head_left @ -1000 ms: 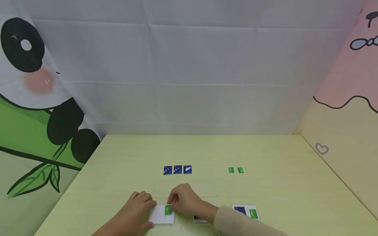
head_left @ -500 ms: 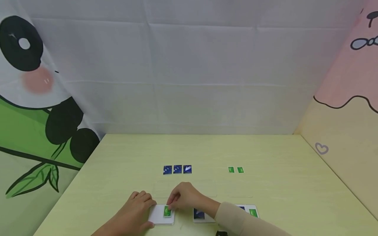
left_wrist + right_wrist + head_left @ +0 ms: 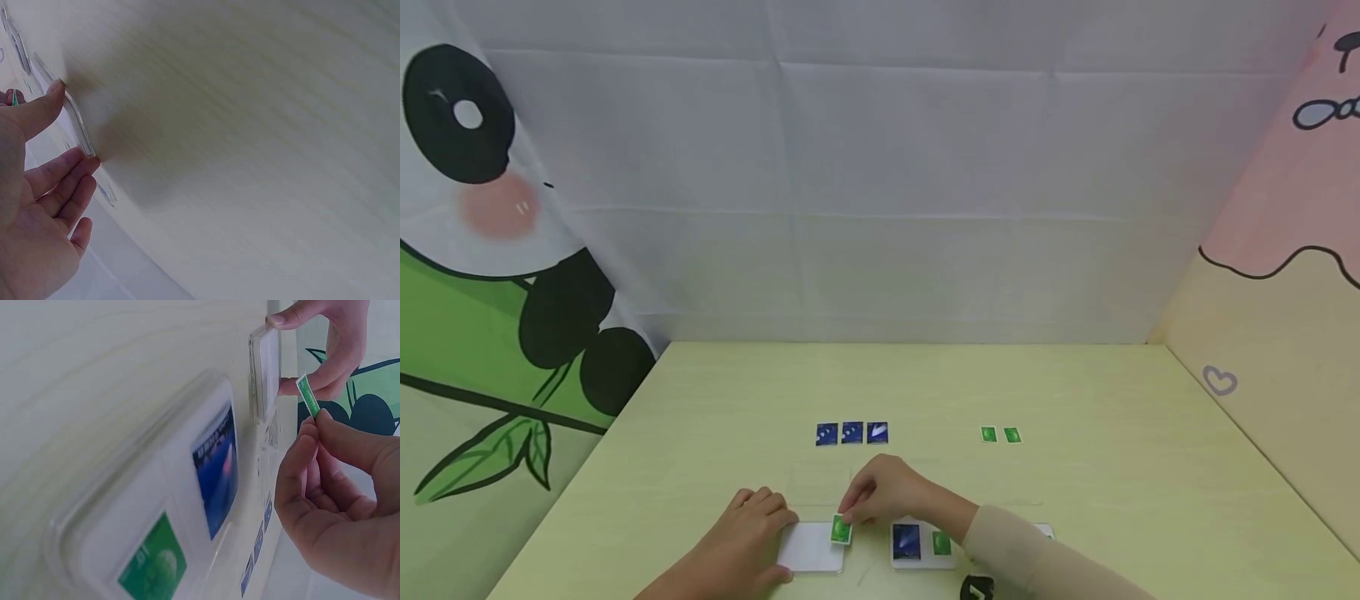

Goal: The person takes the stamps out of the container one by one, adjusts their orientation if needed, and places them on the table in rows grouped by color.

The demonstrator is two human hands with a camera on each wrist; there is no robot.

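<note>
My left hand holds a flat white rectangular case by opposite edges, thumb at the near side and fingers at the far side. In the left wrist view its thumb presses one end of the clear-edged case. The thumb and forefinger of my right hand pinch a small green picture card, which overlaps the case's right edge in the head view. From the right wrist, the green card shows tilted and raised off the case, whose white face is plain.
Right of the held case lies a second white case bearing a blue picture and a green one. My sleeve mostly hides a third case. Farther back lie several blue cards and two green cards.
My right hand has moved right and slightly away, carrying the green card from the case's face to its right edge. More of the second case shows now. The left hand stays put.
</note>
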